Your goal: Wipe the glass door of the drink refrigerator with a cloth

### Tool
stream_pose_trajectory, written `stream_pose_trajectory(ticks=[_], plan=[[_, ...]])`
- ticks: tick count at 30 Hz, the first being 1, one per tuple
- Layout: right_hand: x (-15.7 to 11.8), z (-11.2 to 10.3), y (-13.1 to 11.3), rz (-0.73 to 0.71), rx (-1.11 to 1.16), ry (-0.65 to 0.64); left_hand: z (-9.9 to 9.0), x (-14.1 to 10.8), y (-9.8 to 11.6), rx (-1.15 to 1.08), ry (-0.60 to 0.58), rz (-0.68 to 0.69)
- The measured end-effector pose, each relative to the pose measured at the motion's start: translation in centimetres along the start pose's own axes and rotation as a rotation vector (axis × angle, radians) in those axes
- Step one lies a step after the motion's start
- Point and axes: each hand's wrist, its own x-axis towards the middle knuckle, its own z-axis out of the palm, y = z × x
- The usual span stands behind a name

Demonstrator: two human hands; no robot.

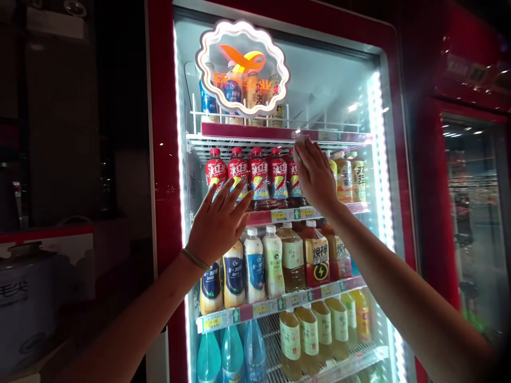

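Note:
My left hand [219,221] lies with its fingers spread against the glass door [331,101] of a lit drinks fridge, in front of the red-labelled bottles. A thin band circles that wrist. Higher and to the right, my right hand [317,173] presses a pale cloth [300,146] to the glass, its fingers close together over it. Most of the cloth is hidden under the fingers. Behind the glass between the hands stand red-capped iced tea bottles [259,173]. White-capped bottles [255,266] fill the shelf below.
A glowing scalloped sign [243,69] is fixed high on the door. The fridge has a red frame [163,159]. Another red-framed fridge [435,159] stands at the right. At the left is a box with a jar picture [27,298]. Blue bottles [232,351] stand on the lowest visible shelf.

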Motion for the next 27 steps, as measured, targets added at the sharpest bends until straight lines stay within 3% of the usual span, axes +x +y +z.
stream_pose_trajectory(ticks=[3,6,8,12,14,18,21,27], plan=[[1.3,0.5,-1.2,-0.042,0.016,-0.006,0.0,0.0,0.0,0.021,0.008,0.009],[-0.7,0.3,-2.6,-0.207,0.013,-0.149,0.0,0.0,0.0,0.024,0.009,0.009],[-1.8,0.0,-2.1,-0.254,0.0,-0.197,0.0,0.0,0.0,0.027,0.006,0.006],[0.1,0.1,0.5,-0.074,-0.038,-0.03,0.0,0.0,0.1,0.021,0.006,-0.001],[1.6,0.5,0.5,-0.019,-0.044,0.03,0.0,0.0,0.1,0.017,0.01,-0.003],[0.8,0.6,-1.7,-0.179,-0.015,-0.109,-0.1,0.0,0.1,0.023,0.007,0.003],[-0.5,-0.1,-1.9,-0.231,-0.004,-0.203,0.0,-0.1,0.1,0.011,-0.004,-0.004],[1.5,0.5,-1.1,-0.051,0.014,-0.031,-0.1,-0.1,0.1,0.03,-0.002,0.002]])
